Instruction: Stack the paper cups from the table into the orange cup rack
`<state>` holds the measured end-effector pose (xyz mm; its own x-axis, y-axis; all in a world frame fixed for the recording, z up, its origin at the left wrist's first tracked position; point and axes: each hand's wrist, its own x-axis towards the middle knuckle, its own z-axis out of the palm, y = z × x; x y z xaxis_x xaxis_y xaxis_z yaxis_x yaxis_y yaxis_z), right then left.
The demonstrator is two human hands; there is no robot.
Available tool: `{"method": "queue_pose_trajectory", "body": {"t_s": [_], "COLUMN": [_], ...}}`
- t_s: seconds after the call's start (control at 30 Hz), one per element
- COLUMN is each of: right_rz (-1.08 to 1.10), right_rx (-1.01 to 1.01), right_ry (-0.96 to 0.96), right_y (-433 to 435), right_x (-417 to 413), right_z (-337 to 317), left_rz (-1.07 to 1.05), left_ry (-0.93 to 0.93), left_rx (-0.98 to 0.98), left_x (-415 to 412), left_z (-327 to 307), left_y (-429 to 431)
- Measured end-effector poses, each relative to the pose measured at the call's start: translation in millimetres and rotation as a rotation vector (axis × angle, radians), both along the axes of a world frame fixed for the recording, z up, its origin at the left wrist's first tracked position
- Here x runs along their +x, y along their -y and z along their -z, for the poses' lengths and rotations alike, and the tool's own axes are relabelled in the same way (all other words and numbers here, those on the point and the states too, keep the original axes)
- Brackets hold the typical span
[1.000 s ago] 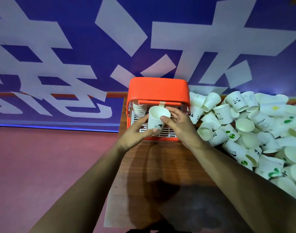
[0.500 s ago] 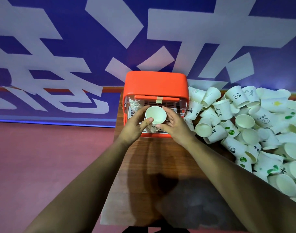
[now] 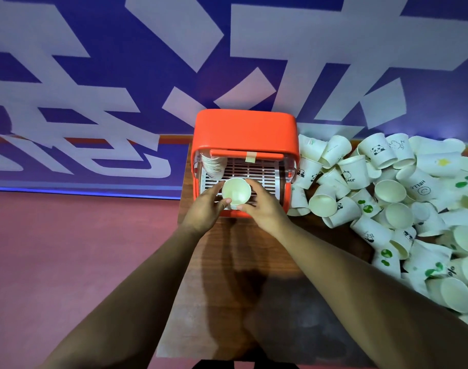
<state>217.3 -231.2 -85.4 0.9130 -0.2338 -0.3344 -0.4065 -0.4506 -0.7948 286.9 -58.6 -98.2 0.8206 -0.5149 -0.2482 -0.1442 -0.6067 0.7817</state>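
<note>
A white paper cup (image 3: 236, 192) stands mouth up at the front of the orange cup rack (image 3: 244, 134), over its white slatted floor. My left hand (image 3: 204, 209) holds the cup from the left, thumb against its side. My right hand (image 3: 264, 207) holds it from the right with curled fingers. A stack of nested cups (image 3: 213, 164) leans in the rack's back left corner. A big heap of loose paper cups (image 3: 403, 206) covers the table right of the rack.
The rack stands at the far left end of a wooden table (image 3: 238, 262), against a blue wall with white shapes. Left of the table lies a reddish floor (image 3: 75, 262). The cup heap spreads to the right edge of the view.
Both hands have lowered the cup to the front of the rack floor, and its mouth now faces up at me. My view has moved closer.
</note>
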Motion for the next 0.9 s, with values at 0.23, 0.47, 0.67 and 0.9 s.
{"method": "queue_pose_trajectory", "body": {"t_s": [0.23, 0.47, 0.67, 0.9], "right_rz": [0.006, 0.001, 0.180, 0.301], "right_rx": [-0.008, -0.164, -0.299, -0.397], "right_ry": [-0.002, -0.006, -0.055, -0.173], "right_y": [-3.8, 27.9, 99.3, 175.2], "right_x": [5.2, -41.3, -118.0, -147.7], "right_z": [1.3, -25.3, -32.9, -28.6], "left_rz": [-0.048, -0.253, -0.054, 0.252], "left_ry": [-0.061, 0.068, 0.078, 0.063], "left_rx": [-0.023, -0.082, -0.160, -0.125], "left_x": [0.5, -17.6, -50.6, -86.6], "left_z": [-2.1, -5.7, -23.1, -37.4], "left_y": [-5.6, -17.9, 23.3, 137.8]}}
